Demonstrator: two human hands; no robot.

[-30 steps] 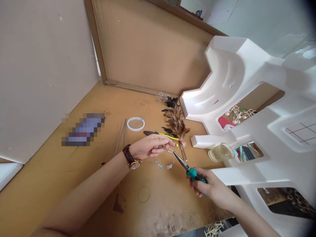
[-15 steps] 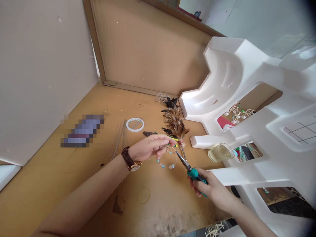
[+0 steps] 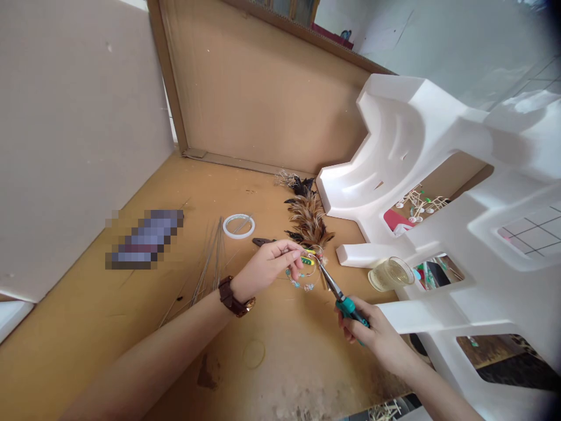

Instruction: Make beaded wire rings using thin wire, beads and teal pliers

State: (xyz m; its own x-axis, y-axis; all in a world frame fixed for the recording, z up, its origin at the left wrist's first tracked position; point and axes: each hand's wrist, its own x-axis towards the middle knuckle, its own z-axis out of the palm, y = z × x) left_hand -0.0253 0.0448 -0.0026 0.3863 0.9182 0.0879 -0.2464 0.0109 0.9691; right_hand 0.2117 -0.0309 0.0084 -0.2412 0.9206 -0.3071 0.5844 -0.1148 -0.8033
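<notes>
Tan and smooth, the worktop (image 3: pixel 87 316) is spreading out under everything, its near edge showing rough, pale wear. Flat brown cardboard (image 3: pixel 272 88) is standing along the far side, and white foam (image 3: pixel 407 123), moulded into curves and square openings, is filling the right. Just beside the foam, a round clear cup (image 3: pixel 390 273) is holding pale yellowish liquid. Farther in, a feather duster (image 3: pixel 307 216) is lying with its soft brown and black plumes ruffled. To its left, a flat white ring (image 3: pixel 225 228) is resting near a loose fan of thin, straight metal wires (image 3: pixel 207 266). Dark-nosed yellow pliers (image 3: pixel 307 261) are lying partly hidden behind the left hand (image 3: pixel 269 263).

That hand, a brown-strapped watch (image 3: pixel 234 297) circling its wrist, is pinching a beaded loop (image 3: pixel 297 285) between thumb and forefinger, the other fingers curling loosely. The loop's fine wire is hanging just above the worktop or touching it, I cannot tell which, its small blue and pink beads glinting. The right hand (image 3: pixel 372 333) is wrapping its fingers firmly around the handles of green pliers (image 3: pixel 346 305), whose slim metal nose is pointing at the loop's right side; whether the tips are gripping the wire is too small to tell.
</notes>
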